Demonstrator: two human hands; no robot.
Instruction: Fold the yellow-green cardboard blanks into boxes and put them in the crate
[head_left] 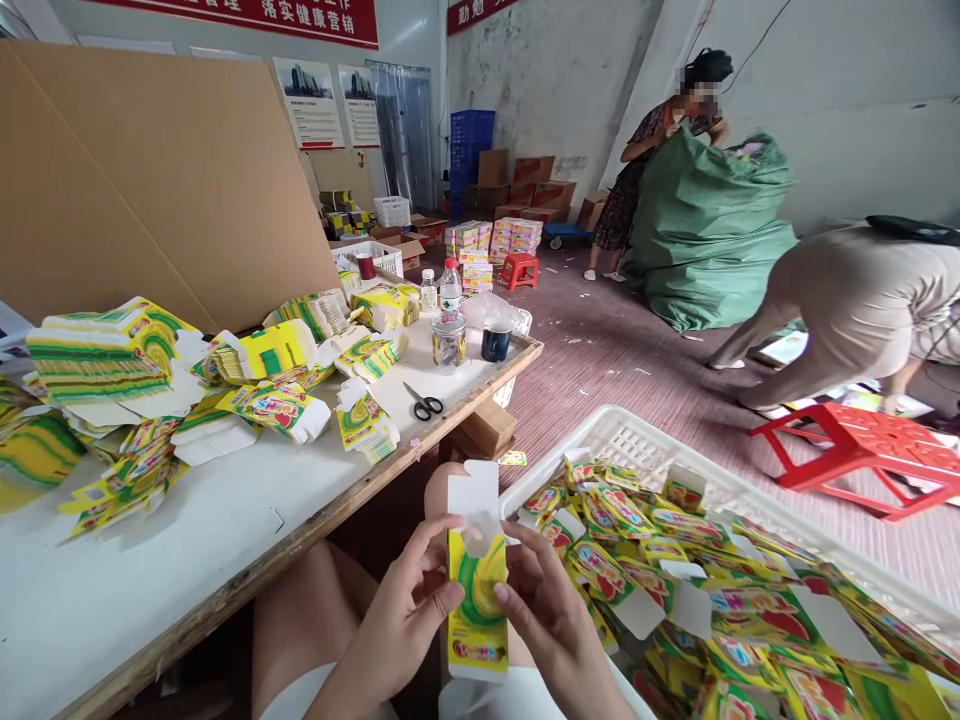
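Over my lap, a small yellow and green carton (477, 610) stands upright between both hands, its white top flap raised. My left hand (416, 600) grips its left edge, thumb on the front. On the opposite edge my right hand (544, 600) pinches it, thumb against the printed face. The far fingers of both hands are partly hidden behind the carton. To my right, a white plastic crate (622, 430) is heaped with similar cartons (607, 575). Stacks of flattened cartons (112, 360) cover the left part of the white table (225, 540).
Black scissors (426, 402) lie near the table edge, with a tin (448, 343), a bottle (450, 290) and a dark mug (496, 343) beyond. A red stool (870, 455) lies tipped at right. One person stands by a green sack (705, 230); another person (862, 300) bends over.
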